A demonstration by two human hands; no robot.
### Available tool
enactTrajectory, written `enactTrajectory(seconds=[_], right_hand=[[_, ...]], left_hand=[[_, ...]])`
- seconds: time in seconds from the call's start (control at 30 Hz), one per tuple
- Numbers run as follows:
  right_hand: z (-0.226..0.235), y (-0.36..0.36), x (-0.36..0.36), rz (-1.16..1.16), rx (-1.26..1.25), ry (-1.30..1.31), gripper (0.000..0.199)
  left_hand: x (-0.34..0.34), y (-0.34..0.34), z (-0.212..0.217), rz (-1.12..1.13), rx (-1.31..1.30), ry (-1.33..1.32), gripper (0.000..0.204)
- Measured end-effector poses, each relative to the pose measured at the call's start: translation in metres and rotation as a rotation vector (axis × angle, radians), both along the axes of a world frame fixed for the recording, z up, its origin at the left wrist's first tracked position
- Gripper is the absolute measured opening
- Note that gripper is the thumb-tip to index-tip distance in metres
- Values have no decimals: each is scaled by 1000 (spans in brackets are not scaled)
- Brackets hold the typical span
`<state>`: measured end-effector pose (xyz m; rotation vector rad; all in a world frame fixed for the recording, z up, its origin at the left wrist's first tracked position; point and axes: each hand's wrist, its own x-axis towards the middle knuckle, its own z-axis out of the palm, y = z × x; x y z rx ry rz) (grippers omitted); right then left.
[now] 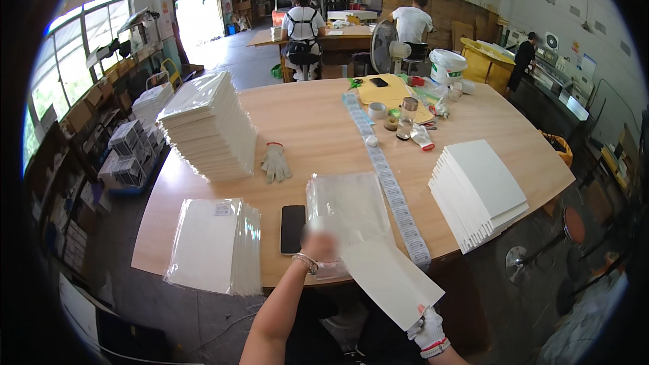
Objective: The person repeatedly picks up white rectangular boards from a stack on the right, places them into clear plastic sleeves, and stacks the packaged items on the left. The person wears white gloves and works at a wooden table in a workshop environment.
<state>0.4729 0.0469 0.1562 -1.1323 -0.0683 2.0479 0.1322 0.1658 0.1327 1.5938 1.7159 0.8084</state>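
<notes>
A white board slants over the table's near edge, its far end at the mouth of a clear plastic bag. My right hand, in a white knit glove, grips the board's near right corner. At the near left part of the bags lies my bare left hand, a bracelet on its wrist. Its fingers are blurred. Whether the board's far end is inside the bag or on top of it is hard to see. Just left of that hand is a black phone.
Bagged boards lie at left, with a tall wrapped stack behind and a loose glove. White boards are stacked at right. A label strip runs lengthwise. A glass jar and a fan stand farther back; people work beyond.
</notes>
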Motion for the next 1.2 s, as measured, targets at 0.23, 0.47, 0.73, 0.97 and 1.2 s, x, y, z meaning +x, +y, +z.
enactTrajectory(seconds=[0.23,0.47,0.73,0.97,1.2], right_hand=[[0,-5,-1,42,161,-224,19],[16,-13,-5,116,119,-129,21],[-13,-20,-21,116,120,-279,12],[-78,48,-70,-88,102,81,20],[-73,72,-60,166,172,194,26]], left_hand=[[42,-34,-27,62,117,119,17],[143,-26,-116,311,425,-537,20],[187,-115,-197,74,235,-619,33],[173,-127,-143,245,-44,-878,23],[141,-129,-109,318,-164,-1046,30]])
